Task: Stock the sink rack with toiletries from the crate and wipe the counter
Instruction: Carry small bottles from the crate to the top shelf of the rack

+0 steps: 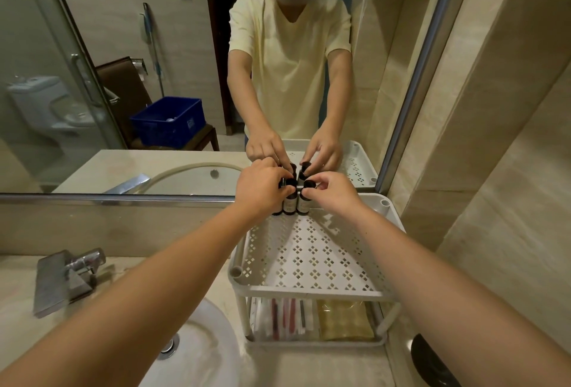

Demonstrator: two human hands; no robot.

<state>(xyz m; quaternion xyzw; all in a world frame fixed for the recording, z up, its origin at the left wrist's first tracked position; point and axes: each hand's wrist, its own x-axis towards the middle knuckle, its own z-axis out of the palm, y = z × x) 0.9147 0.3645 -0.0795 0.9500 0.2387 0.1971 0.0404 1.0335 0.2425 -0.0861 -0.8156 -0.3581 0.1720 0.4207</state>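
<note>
White, nearest: logging the sink [197, 355] at bottom left, drain [168, 346] showing, set into a pale stone counter [309, 368]. Noting a chrome tap [66, 275] just beyond, on the left. Seeing the white plastic rack [309, 291] standing on the counter at the right, near the tiled wall. Recording flat packets [282, 318] lying on its lower shelf [315, 342], red-and-white, with a gold packet [344, 320] just beside them on the right. Moving up to the perforated top shelf [309, 254]: observing small dark bottles [290, 206] standing upright at its far left corner, touching one another, pale labels facing out, hard against the mirror [154, 47]. Counting two plainly, a third half hidden behind fingers. Reaching in with both bare arms. Pinching one bottle cap with the left hand [262, 192], thumb and curled fingers closed on it. Pinching the neighbouring cap with the right hand [333, 193], same grip. Farthest, reflected in the mirror: spotting the blue crate [168, 122] sitting on a brown chair [123, 84] behind the person, well apart from the rack; contents too small to make out.
</note>
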